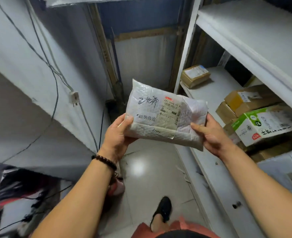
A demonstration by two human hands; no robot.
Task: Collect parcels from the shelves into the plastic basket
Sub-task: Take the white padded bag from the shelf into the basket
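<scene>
We hold a white padded parcel (160, 115) in both hands above the tiled floor (152, 182) of a narrow aisle. Our left hand (117, 136) grips its lower left corner, the thumb pressed on top beside a printed sticker, the other fingers hidden underneath. Our right hand (212, 134) grips the right end, thumb on top, fingers (210, 120) curled round the edge. The parcel is tilted, label side up, with handwriting in black marker and a shipping label (171, 110) across its face. It touches neither shelf nor floor.

A dark bead bracelet (105, 161) circles our left wrist. To our right stands a white shelf unit (244, 36). On its middle shelf, at the far end, lies a small brown box (195, 75) with a white label. Nearer us on the same level sit stacked cardboard boxes (248, 100), and just in front of them a white carton with a green band (268, 124), lying on its side.

On the wall to our left, cables (56, 86) run down past a small white socket (74, 98). Dark, blurred items fill the lower left corner; we cannot tell what they are. Below, one black shoe (163, 209) stands on the floor, with reddish shorts (177, 227) at the bottom edge. The plastic basket cannot be made out in this view.
</scene>
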